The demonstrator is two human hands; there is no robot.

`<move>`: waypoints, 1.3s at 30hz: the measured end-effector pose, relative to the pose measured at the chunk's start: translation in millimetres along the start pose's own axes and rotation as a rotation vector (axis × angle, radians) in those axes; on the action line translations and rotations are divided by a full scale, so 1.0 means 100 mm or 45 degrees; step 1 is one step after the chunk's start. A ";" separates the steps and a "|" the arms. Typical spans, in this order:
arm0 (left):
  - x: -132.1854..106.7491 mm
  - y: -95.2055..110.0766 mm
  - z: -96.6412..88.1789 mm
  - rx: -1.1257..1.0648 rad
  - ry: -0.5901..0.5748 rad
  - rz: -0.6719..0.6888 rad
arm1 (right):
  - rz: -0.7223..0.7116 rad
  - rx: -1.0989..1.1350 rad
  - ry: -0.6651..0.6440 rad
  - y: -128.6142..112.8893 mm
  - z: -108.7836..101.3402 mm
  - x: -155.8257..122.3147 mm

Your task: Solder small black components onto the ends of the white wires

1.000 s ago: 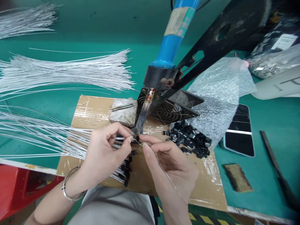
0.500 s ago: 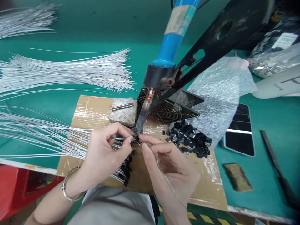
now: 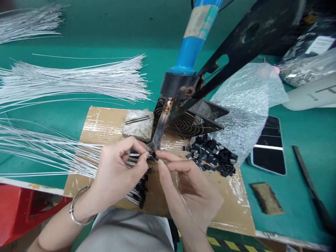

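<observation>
My left hand (image 3: 120, 178) is closed in a pinch at the tip of a soldering iron (image 3: 191, 52), on what looks like a thin wire (image 3: 134, 154); its end is mostly hidden by my fingers. My right hand (image 3: 190, 185) pinches a thin strand of solder wire (image 3: 187, 206), which trails over the palm towards the wrist. The strand's front end reaches the iron's tip, close to my left fingertips. Below my left hand lie finished-looking wires with black connector ends (image 3: 141, 192).
A cardboard sheet (image 3: 231, 210) covers the bench middle. On it are a fan (image 3: 183, 124), a pale block (image 3: 138, 127) with metal rods and a pile of black connectors (image 3: 212, 157). White wire bundles (image 3: 78, 82) lie left; a phone (image 3: 269, 147) and a file-like tool (image 3: 307, 178) lie right.
My right thumb and the solder strand have shifted slightly left, towards the iron's tip. My left hand stays almost still.
</observation>
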State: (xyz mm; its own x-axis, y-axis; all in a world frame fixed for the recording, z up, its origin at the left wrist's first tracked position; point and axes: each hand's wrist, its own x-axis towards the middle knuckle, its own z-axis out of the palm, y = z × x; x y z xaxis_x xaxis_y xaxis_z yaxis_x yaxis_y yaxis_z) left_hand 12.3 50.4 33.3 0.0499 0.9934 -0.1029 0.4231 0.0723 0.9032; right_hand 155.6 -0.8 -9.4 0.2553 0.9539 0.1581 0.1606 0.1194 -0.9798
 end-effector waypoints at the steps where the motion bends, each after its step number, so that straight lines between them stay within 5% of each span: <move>1: 0.00 0.00 0.00 0.000 -0.002 -0.001 | -0.008 0.004 -0.010 0.01 0.00 0.00; 39: -0.01 -0.01 0.00 0.038 0.001 0.017 | -0.134 -0.121 -0.040 -0.04 -0.02 0.05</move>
State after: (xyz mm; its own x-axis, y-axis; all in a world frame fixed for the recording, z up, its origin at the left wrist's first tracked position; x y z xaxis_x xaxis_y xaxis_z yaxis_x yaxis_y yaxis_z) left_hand 11.9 49.3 32.9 0.0548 0.9944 -0.0904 0.4493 0.0563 0.8916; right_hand 158.5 2.5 -4.9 0.2028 0.9457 0.2540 0.2750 0.1939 -0.9417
